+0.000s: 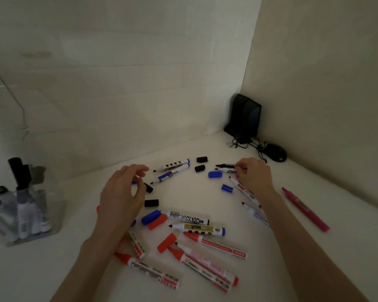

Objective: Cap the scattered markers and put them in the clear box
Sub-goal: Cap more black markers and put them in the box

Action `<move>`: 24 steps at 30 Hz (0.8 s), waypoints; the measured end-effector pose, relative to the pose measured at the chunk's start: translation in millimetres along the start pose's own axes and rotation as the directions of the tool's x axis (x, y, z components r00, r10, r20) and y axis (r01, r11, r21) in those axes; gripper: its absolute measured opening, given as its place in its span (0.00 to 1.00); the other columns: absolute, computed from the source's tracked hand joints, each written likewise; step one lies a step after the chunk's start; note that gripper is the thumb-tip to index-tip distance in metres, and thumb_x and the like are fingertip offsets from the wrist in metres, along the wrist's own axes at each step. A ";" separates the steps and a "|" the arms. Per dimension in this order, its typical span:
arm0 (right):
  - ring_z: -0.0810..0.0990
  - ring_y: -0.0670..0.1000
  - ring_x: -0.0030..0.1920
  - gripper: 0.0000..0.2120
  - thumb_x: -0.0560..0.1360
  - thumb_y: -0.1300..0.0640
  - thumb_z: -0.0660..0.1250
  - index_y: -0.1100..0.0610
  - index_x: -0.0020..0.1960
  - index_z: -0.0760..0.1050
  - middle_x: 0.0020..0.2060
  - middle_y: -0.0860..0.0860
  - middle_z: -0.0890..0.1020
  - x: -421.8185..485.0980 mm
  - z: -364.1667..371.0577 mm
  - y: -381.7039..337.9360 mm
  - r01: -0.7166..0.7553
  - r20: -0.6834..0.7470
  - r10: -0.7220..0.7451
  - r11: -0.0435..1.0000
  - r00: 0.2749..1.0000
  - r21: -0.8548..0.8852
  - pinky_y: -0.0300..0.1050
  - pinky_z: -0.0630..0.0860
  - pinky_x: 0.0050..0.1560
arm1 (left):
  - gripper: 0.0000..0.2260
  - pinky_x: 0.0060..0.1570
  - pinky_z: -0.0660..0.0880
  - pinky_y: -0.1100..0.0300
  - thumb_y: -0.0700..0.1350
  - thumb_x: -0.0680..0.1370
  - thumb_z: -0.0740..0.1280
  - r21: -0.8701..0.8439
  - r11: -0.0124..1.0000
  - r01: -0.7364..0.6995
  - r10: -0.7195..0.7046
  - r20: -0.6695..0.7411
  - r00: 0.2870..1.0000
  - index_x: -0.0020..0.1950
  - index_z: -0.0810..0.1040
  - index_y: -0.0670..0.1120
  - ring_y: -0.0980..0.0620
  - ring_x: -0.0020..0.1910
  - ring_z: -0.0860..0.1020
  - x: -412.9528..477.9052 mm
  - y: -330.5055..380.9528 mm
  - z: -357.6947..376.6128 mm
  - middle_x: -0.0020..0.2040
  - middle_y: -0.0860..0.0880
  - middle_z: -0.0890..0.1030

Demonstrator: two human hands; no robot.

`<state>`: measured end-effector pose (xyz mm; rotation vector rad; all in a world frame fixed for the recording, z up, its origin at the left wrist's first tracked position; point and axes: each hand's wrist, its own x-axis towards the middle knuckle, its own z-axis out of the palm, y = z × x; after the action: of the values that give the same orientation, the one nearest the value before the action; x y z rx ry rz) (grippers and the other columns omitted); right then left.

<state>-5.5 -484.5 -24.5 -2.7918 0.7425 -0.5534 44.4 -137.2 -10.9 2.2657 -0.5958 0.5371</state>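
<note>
Several uncapped markers lie scattered on the white table [205, 192]: red ones [214, 244] near me, blue-ended ones [172, 173] farther off. Loose caps lie among them: black [202, 159], blue [215, 174] and red [166, 243]. The clear box [28, 214] at the left holds several capped markers upright. My right hand [253, 175] pinches the end of a black marker [225, 165] lying on the table. My left hand [122, 192] hovers with fingers curled and apart, just above a black cap [148, 188], holding nothing.
A pink marker [304, 209] lies apart at the right. A black speaker [246, 116], tangled cable and a black mouse [275, 154] sit in the far corner against the walls. A clear stand is at the far left.
</note>
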 end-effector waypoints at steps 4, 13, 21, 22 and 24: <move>0.77 0.51 0.47 0.09 0.80 0.52 0.62 0.46 0.50 0.81 0.43 0.46 0.80 13.9 1.1 1.2 0.006 0.082 -0.001 0.998 0.997 -0.069 0.52 0.68 0.58 | 0.12 0.52 0.72 0.60 0.38 0.79 0.65 0.016 0.998 0.058 -0.058 0.032 0.998 0.57 0.80 0.54 0.55 0.51 0.78 3.6 -6.1 -3.5 0.51 0.57 0.81; 0.73 0.48 0.47 0.07 0.77 0.47 0.68 0.45 0.53 0.83 0.45 0.45 0.82 38.5 -6.5 -1.1 -0.032 0.264 0.052 0.996 0.963 -0.081 0.56 0.64 0.65 | 0.10 0.49 0.72 0.62 0.41 0.79 0.68 0.075 0.994 0.078 -0.089 0.158 0.983 0.53 0.80 0.57 0.58 0.47 0.79 23.3 -16.1 -2.2 0.48 0.58 0.82; 0.76 0.49 0.49 0.04 0.80 0.53 0.65 0.47 0.53 0.78 0.47 0.47 0.81 28.3 -3.7 0.9 -0.065 0.160 0.058 0.997 0.985 0.035 0.56 0.65 0.68 | 0.08 0.47 0.74 0.67 0.45 0.81 0.66 0.012 0.999 0.042 -0.043 0.260 0.965 0.57 0.80 0.57 0.61 0.46 0.78 34.0 14.7 20.5 0.48 0.59 0.81; 0.77 0.49 0.49 0.04 0.80 0.53 0.65 0.46 0.53 0.77 0.47 0.47 0.81 27.7 -3.3 3.7 -0.087 0.130 0.071 0.989 0.989 0.121 0.56 0.66 0.68 | 0.09 0.49 0.76 0.64 0.45 0.82 0.66 0.000 1.000 0.021 -0.020 0.273 0.962 0.59 0.80 0.56 0.59 0.48 0.79 39.9 23.2 28.0 0.49 0.58 0.81; 0.79 0.49 0.49 0.02 0.80 0.51 0.65 0.44 0.51 0.74 0.46 0.44 0.81 25.6 -3.6 9.1 -0.122 0.075 0.103 0.941 0.992 0.316 0.59 0.71 0.66 | 0.11 0.56 0.77 0.57 0.45 0.82 0.64 0.005 0.999 -0.043 0.040 0.302 0.953 0.63 0.80 0.53 0.53 0.51 0.80 52.6 39.0 50.2 0.54 0.53 0.83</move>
<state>9.6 -505.7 -16.0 -2.4384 0.7226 -0.5190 75.1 -212.0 5.3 2.3696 -0.7936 0.2130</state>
